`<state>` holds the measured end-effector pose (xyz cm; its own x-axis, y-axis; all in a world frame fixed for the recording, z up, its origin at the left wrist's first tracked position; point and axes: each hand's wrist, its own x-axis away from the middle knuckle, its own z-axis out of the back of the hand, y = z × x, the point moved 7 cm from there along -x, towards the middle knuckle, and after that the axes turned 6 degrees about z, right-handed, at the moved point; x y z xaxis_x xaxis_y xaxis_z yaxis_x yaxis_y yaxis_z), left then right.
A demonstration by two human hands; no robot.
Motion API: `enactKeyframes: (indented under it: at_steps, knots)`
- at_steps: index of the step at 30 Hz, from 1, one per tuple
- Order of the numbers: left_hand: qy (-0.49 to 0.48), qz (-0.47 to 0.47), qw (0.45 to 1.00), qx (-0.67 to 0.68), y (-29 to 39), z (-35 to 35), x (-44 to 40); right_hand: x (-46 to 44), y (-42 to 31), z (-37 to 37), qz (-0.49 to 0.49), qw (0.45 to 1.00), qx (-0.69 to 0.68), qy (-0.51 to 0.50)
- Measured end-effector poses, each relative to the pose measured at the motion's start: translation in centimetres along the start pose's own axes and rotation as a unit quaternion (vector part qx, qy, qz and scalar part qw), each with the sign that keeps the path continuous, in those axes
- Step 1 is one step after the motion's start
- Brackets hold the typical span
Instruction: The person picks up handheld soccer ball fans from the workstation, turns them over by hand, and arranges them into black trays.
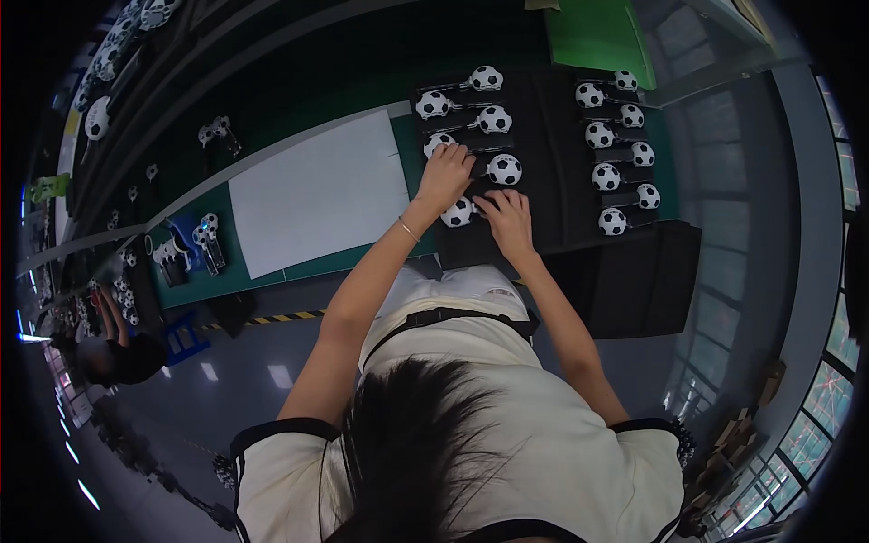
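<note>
Several black-and-white soccer-ball pieces with black handles lie in rows on a black mat (543,118). My left hand (445,174), with a thin bracelet on the wrist, rests over a ball (438,143) in the left column and partly covers it; its fingertips are close together at the ball's side. My right hand (507,215) is just right of the lowest ball (457,213), fingers bent and apart, thumb near the ball's edge. Another ball (504,169) lies between the two hands. Whether either hand grips anything is hard to make out.
A white sheet (321,190) covers part of the green bench to the left. Right of the hands is a second column of ball pieces (606,176). A green panel (597,36) stands behind. Another person (118,357) is at the far left.
</note>
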<state>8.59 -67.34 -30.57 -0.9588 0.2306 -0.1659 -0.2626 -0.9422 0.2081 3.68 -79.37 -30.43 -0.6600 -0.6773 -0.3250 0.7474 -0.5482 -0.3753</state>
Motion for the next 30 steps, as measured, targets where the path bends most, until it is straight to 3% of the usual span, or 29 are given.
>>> enactKeyframes:
  at_steps: [2, 10, 15, 19, 21, 23, 25, 26, 27, 29, 30]
  knots:
    - [0.079, -0.013, 0.994, 0.073, -1.3, 2.3, 1.8, -1.2, 0.3, -0.7, -0.040, 0.998, 0.019, 0.054]
    - [0.142, 0.296, 0.939, 0.100, -13.5, 9.1, 16.6, -3.4, -2.0, -0.3, -0.057, 0.993, -0.070, 0.081]
    - [0.155, 0.488, 0.836, 0.195, -20.9, 7.9, 27.9, -9.2, -6.9, -0.9, -0.056, 0.981, -0.155, 0.099]
    - [0.134, 0.506, 0.824, 0.216, -24.8, 8.1, 30.8, -17.3, -11.5, -7.5, -0.037, 0.984, -0.169, 0.048]
    - [0.113, 0.455, 0.873, 0.132, -26.7, 9.9, 30.3, -22.2, -14.4, -12.3, -0.023, 0.981, -0.193, 0.027]
    - [0.124, 0.467, 0.863, 0.149, -30.4, 10.3, 30.9, -27.4, -17.1, -18.0, -0.005, 0.976, -0.215, 0.003]
    - [0.142, 0.497, 0.822, 0.238, -35.0, 9.8, 32.1, -32.3, -19.1, -25.5, -0.046, 0.961, -0.252, -0.106]
    - [0.143, 0.496, 0.824, 0.236, -37.1, 10.2, 32.2, -34.7, -19.8, -28.8, -0.039, 0.969, -0.223, -0.099]
    - [0.130, 0.489, 0.840, 0.196, -39.0, 11.0, 32.0, -37.0, -20.7, -31.9, -0.034, 0.976, -0.193, -0.091]
    - [0.087, 0.428, 0.896, 0.081, -42.0, 13.1, 31.0, -40.9, -21.8, -36.9, -0.151, 0.968, -0.184, -0.075]
    - [0.082, 0.418, 0.901, 0.084, -44.0, 13.1, 30.9, -42.4, -22.8, -38.7, -0.161, 0.968, -0.181, -0.068]
